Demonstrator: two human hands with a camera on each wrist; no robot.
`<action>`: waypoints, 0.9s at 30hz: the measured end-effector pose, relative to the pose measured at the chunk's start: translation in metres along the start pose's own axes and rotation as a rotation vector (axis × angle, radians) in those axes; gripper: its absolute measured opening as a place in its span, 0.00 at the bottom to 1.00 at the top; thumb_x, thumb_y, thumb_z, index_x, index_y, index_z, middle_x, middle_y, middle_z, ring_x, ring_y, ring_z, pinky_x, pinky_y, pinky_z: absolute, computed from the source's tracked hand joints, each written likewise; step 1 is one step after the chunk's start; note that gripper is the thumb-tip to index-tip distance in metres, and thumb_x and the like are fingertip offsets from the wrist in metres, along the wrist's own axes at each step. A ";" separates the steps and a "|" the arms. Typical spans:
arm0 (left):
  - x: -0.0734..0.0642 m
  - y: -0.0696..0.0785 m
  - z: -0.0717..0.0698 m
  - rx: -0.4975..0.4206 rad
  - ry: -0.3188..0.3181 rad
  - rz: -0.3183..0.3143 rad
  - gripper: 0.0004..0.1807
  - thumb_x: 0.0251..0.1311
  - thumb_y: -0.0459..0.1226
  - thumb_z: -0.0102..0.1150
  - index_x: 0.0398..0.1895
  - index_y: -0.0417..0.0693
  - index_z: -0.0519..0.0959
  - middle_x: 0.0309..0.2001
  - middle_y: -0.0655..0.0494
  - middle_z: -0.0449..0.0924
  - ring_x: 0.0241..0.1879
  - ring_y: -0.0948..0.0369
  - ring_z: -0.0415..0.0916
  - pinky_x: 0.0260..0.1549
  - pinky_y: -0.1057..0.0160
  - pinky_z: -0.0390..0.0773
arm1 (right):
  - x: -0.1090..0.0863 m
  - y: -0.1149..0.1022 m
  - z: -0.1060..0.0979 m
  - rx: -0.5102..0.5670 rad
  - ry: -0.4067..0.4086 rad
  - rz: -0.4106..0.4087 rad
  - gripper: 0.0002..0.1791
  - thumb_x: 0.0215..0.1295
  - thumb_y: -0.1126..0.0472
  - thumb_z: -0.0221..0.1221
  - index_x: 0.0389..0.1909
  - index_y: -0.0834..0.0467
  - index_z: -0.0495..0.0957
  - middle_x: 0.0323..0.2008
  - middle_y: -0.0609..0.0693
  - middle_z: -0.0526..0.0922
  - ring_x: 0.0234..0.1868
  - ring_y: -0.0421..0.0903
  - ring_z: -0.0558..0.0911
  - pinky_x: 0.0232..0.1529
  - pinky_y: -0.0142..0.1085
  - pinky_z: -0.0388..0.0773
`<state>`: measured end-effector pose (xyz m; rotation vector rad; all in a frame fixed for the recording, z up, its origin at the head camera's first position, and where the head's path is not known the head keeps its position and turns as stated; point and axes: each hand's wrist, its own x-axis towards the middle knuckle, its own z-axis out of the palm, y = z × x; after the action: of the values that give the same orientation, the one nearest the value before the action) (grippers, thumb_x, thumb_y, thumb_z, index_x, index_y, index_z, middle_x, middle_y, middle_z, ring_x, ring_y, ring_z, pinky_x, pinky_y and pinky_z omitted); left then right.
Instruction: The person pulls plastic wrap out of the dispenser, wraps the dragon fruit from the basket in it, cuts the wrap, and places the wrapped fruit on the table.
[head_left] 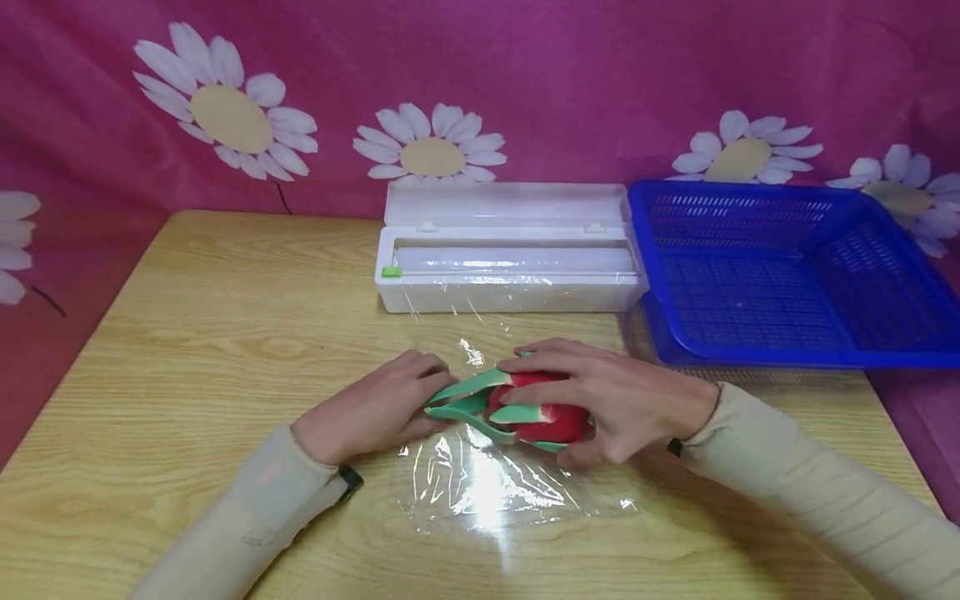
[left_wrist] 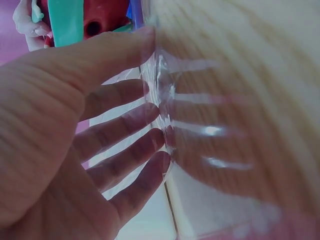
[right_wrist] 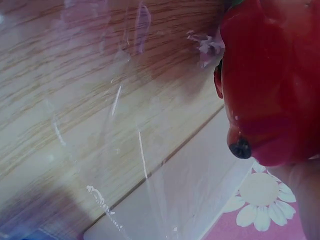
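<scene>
A red dragon fruit (head_left: 561,423) with long green leaf tips lies on its side on a sheet of cling film (head_left: 517,496) spread over the table. My right hand (head_left: 618,404) grips the fruit from its right end, fingers over the top and thumb at the near side. Red skin of the dragon fruit (right_wrist: 275,85) fills the upper right of the right wrist view. Beside the leaf tips is my left hand (head_left: 375,408). In the left wrist view its fingers are spread and nearly straight, fingertips (left_wrist: 157,137) against the clear film.
Behind the hands stands a white cling film dispenser (head_left: 517,296), lid up, with a film roll (head_left: 517,259) inside and a green slider (head_left: 391,272) at the left. The film runs from it toward me. A blue basket (head_left: 675,333) stands at the right, by a flowered pink cloth (head_left: 570,92).
</scene>
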<state>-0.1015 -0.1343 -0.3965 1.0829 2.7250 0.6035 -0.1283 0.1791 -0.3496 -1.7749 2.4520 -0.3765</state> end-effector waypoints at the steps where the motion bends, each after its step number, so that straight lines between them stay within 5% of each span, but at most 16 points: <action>1: 0.000 0.000 0.000 -0.002 -0.001 -0.002 0.17 0.67 0.46 0.68 0.57 0.54 0.82 0.53 0.57 0.81 0.55 0.59 0.75 0.59 0.58 0.80 | 0.001 0.000 0.001 0.000 0.000 0.000 0.47 0.46 0.41 0.76 0.72 0.42 0.72 0.73 0.54 0.72 0.75 0.57 0.71 0.71 0.57 0.74; 17: 0.000 0.002 -0.002 0.015 -0.019 -0.012 0.22 0.67 0.45 0.68 0.62 0.51 0.79 0.56 0.57 0.80 0.56 0.58 0.75 0.60 0.57 0.79 | 0.010 0.000 0.001 -0.048 -0.016 -0.008 0.50 0.48 0.38 0.75 0.74 0.42 0.69 0.76 0.50 0.69 0.79 0.61 0.63 0.76 0.58 0.67; 27: 0.000 0.004 -0.003 0.052 -0.041 -0.026 0.26 0.67 0.46 0.67 0.65 0.47 0.77 0.59 0.53 0.79 0.59 0.57 0.75 0.62 0.55 0.80 | -0.003 -0.004 -0.003 0.004 0.104 0.018 0.49 0.48 0.38 0.77 0.73 0.43 0.70 0.76 0.51 0.68 0.79 0.59 0.62 0.69 0.60 0.74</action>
<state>-0.0999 -0.1328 -0.3923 1.0581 2.7291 0.5034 -0.1242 0.1810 -0.3456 -1.7731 2.5329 -0.4827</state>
